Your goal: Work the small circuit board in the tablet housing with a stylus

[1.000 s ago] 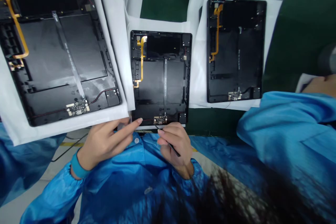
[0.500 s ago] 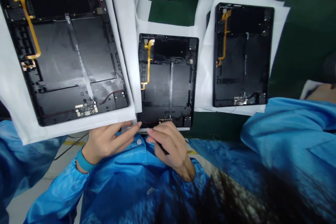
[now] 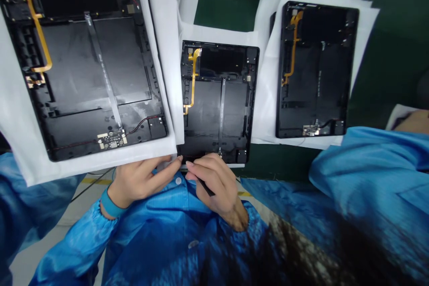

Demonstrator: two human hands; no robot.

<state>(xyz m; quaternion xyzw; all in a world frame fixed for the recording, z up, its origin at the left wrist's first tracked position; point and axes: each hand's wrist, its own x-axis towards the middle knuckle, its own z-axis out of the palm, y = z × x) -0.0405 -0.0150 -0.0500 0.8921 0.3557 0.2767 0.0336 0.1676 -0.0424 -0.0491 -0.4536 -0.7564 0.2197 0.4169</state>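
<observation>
black tablet back shell [image 3: 217, 107] lies flat in the middle of the view, on white paper [image 3: 217, 35], with its bottom edge close to the person's chest. an orange ribbon cable [image 3: 193, 82] runs down its left side, and a thin gray strip [image 3: 221, 111] runs down its middle.

the person's left hand [image 3: 144, 183] is at the bottom left corner of that shell. its fingers [image 3: 164, 172] are stretched out and lie close together, with nothing in their hold. the tip of the first finger is right at the shell's bottom edge. a teal wrist band [image 3: 110, 203] sits around the wrist.

the person's right hand [image 3: 214, 190] is just beside the left one, at the same bottom edge. its fingers [image 3: 208, 170] curl in and hold a thin black stick tool [image 3: 206, 187]. the tool's tip is hidden behind the fingers, so i cannot tell if it touches the shell.

a left tablet shell [image 3: 90, 71] lies on white paper at the upper left, and a right tablet shell [image 3: 315, 71] lies on white paper at the upper right. a dark green mat [image 3: 385, 53] shows around them. a wide blue sleeve [image 3: 362, 174] fills the lower right, and a bare hand [image 3: 410, 121] sits at the far right edge, but i cannot tell whose.
</observation>
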